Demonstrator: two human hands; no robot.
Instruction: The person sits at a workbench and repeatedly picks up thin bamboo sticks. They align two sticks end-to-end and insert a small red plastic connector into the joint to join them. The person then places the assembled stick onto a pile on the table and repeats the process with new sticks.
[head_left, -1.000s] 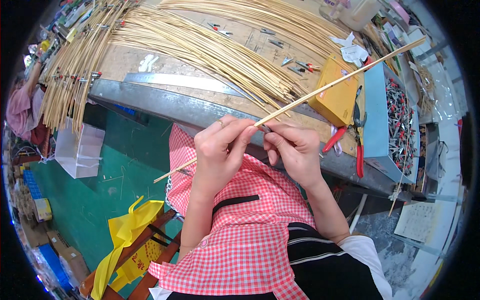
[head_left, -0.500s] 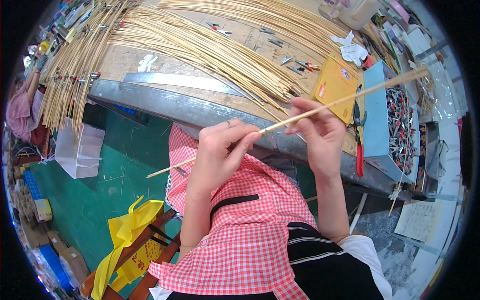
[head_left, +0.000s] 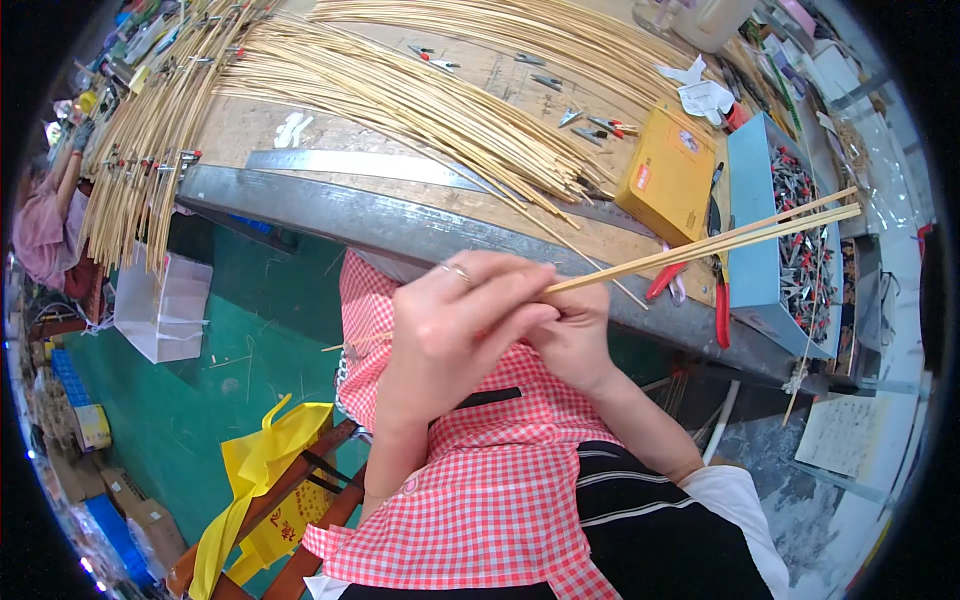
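A few long, thin bamboo sticks (head_left: pixel 690 252) slant across in front of me, their far ends fanned slightly apart at the right. My left hand (head_left: pixel 455 325) is closed around them near their middle, fingers and thumb pinching. Pressed up against it, my right hand (head_left: pixel 578 345) is closed on the sticks too, its fingertips partly hidden behind the left hand. The sticks' short ends show to the left of my left wrist, over the red checked apron (head_left: pixel 500 500).
Many loose bamboo sticks (head_left: pixel 430 110) cover the bench, with a steel ruler (head_left: pixel 360 165) near its edge. A yellow box (head_left: pixel 665 175), red-handled pliers (head_left: pixel 722 310) and a blue box (head_left: pixel 755 235) of small clips stand at the right. A yellow bag (head_left: pixel 250 470) hangs on a chair.
My right hand has come down and left from along the stick to meet my left hand. The sticks have tilted lower at the right, and their ends now spread apart.
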